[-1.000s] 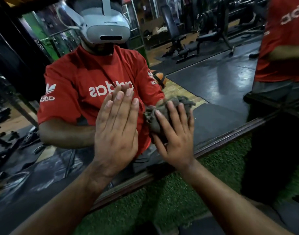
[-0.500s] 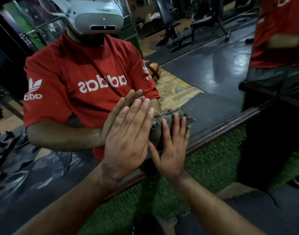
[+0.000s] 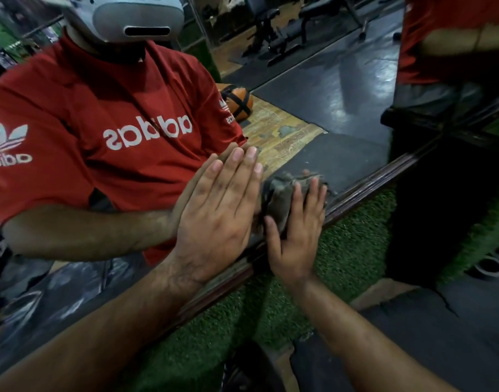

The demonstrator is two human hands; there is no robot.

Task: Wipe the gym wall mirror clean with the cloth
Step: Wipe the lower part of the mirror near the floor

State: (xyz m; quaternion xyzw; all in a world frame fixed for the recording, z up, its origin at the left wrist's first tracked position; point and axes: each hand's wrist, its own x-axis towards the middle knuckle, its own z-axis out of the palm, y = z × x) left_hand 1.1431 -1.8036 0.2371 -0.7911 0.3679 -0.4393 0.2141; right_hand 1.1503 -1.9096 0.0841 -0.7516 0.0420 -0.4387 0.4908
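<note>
The right hand (image 3: 295,236) presses a grey cloth (image 3: 279,198) flat-fingered against the mirror (image 3: 341,89), right at its bottom edge, touching the dark wooden frame (image 3: 384,176). The left hand (image 3: 217,216) lies flat and empty on the glass just beside it. Broad glass stretches above; green turf (image 3: 353,241) lies below the frame.

Two hands are up at the glass: the left hand (image 3: 214,219) and the right hand (image 3: 296,236). One grey cloth (image 3: 279,193) sits between the right one and one wall mirror (image 3: 341,89). In the reflection, one orange ball (image 3: 240,101) (black-strapped) and one weight bench (image 3: 293,32).
</note>
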